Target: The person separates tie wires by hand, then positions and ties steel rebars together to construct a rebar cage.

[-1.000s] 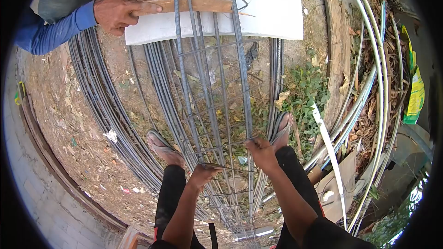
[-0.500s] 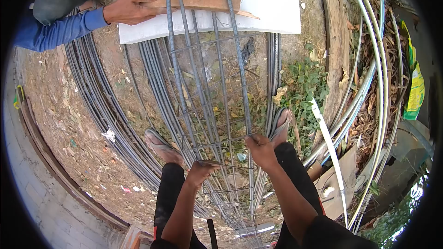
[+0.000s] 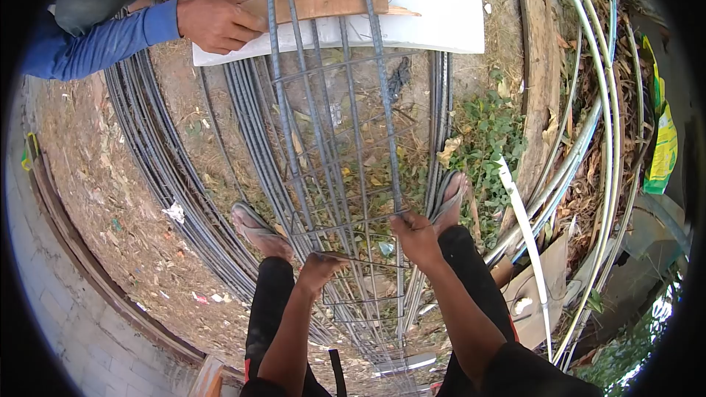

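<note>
A long rebar cage (image 3: pixel 382 95) of ribbed bars tied with thin square stirrups runs away from me between my feet. My left hand (image 3: pixel 321 267) is closed on a stirrup at the cage's left side. At the right side, my right hand (image 3: pixel 416 234) grips the cage where a long bar meets a stirrup; its fingertips are partly hidden. Farther off, a co-worker's hand (image 3: pixel 222 22) in a blue sleeve holds a wooden board (image 3: pixel 334 0) that passes through the cage, above a white foam slab (image 3: pixel 448 11).
Bundles of rebar (image 3: pixel 158 147) lie on the ground to the left. On the right are green plants (image 3: pixel 478 129), a timber plank (image 3: pixel 540 66), long pale pipes (image 3: pixel 607 125) and a broken white pipe (image 3: pixel 526 228). A block surface (image 3: pixel 66 309) borders the left.
The co-worker's hand and the board have moved right, the board reaching farther through the cage. The far end of the cage has shifted slightly. My hands keep nearly the same places.
</note>
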Tool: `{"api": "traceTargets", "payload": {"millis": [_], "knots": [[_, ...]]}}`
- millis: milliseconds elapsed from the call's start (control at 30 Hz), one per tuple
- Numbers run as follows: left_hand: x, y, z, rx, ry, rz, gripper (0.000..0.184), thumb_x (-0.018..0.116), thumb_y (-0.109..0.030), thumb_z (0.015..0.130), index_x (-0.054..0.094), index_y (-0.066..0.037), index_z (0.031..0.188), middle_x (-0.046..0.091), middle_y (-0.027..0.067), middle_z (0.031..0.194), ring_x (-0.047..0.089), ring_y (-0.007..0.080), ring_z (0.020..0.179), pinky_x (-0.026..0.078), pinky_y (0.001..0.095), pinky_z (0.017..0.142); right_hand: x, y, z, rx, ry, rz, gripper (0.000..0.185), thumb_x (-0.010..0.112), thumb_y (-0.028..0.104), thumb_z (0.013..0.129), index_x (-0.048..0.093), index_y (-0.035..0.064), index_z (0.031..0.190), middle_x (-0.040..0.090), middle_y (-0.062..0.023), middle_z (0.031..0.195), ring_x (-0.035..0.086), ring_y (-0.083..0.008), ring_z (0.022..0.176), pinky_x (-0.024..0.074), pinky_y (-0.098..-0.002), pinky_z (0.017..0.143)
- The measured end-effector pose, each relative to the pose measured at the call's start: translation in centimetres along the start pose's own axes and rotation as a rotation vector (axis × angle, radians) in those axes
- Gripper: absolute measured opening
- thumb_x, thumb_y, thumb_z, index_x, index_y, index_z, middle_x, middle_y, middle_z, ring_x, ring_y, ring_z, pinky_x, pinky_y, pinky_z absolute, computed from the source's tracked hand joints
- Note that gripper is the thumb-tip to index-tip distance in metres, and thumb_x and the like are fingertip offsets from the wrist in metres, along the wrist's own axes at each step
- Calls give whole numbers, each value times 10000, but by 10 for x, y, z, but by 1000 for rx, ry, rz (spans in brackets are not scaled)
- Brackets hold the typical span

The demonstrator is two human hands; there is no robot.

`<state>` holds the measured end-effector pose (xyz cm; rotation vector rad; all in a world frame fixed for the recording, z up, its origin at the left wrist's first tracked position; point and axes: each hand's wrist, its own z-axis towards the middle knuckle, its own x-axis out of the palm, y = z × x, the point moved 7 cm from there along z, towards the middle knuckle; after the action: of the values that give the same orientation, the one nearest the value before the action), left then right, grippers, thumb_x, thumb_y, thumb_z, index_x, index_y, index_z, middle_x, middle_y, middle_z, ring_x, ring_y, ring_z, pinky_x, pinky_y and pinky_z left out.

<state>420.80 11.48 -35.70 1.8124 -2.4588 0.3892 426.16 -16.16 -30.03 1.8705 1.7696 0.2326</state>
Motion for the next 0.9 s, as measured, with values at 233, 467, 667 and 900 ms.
{"api": "traceTargets", "payload": {"millis": [233, 467, 667, 900], "knots": [[14, -15, -14, 2, 4, -39, 248, 631, 12, 813, 786, 38, 1005, 711, 41, 799, 513, 103, 620, 411, 300, 556, -10, -6, -2, 45, -2, -56, 310, 673, 289, 992, 699, -18, 1032, 643, -68, 729, 534, -119, 664, 442, -343, 627], [8, 2, -1, 20, 42, 27, 248, 700, -119, 846, 806, -13, 1043, 709, 25, 788, 531, 113, 635, 408, 343, 533, -13, -5, -3, 9, -18, -50, 312, 668, 287, 994, 696, -22, 1029, 634, -69, 720, 528, -119, 664, 436, -351, 627], [9, -4, -11, -48, -23, -34, 314, 739, -232, 890, 788, 3, 1092, 763, 79, 888, 555, 122, 659, 449, 314, 591, -10, 0, -7, 15, -7, -39, 325, 670, 300, 990, 698, -23, 1017, 656, -79, 770, 546, -128, 695, 462, -349, 663], [-2, 10, -2, -74, -148, -12, 748, 578, -647, 988, 767, 77, 968, 766, 146, 866, 392, 100, 558, 366, 303, 554, -8, -6, -5, 2, 0, -91, 331, 680, 305, 987, 700, -24, 1020, 661, -103, 769, 554, -146, 681, 467, -357, 664]]}}
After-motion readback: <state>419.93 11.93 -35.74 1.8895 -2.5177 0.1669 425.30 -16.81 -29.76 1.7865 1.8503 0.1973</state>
